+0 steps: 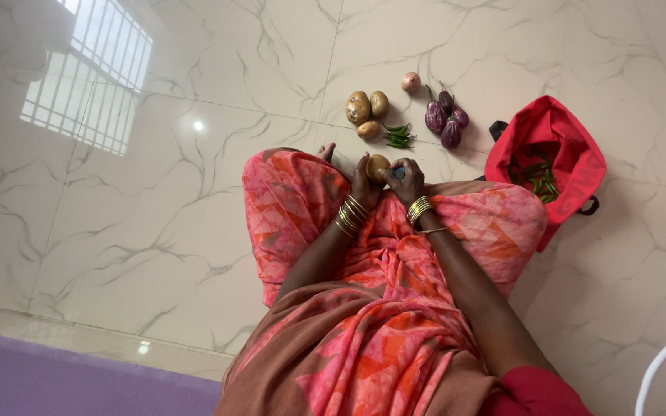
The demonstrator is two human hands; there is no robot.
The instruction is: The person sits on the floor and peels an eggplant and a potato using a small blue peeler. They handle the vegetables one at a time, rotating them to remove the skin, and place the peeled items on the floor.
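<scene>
On the pale marbled floor point(156, 231), seen from the head camera looking down, a person sits cross-legged in a pink and orange patterned garment point(379, 293), with both hands raised together just past the knees. The left hand point(362, 187) is closed around a potato point(377, 166), fingers wrapped over its near side, bangles stacked at the wrist. The right hand point(408, 182) presses close against the same potato and is closed on a small blue-handled tool point(399, 173); most of the tool is hidden, so whether it is a peeler or a knife cannot be told. The potato in hand looks whole and brown, and no strip of peel or cut piece shows on the lap or the floor, so the work on it seems to be only at its start.

Beyond the hands, three more potatoes point(367, 110) lie in a loose group, untouched and with their skins on. Just beside them rests a small heap of green chillies point(398, 136), then an onion point(411, 82) and a cluster of purple aubergines point(446, 118), all whole. To the right an open red bag point(556, 135) holds more green vegetables, not yet taken out. Judged from this, nearly everything remains to be prepared.
</scene>
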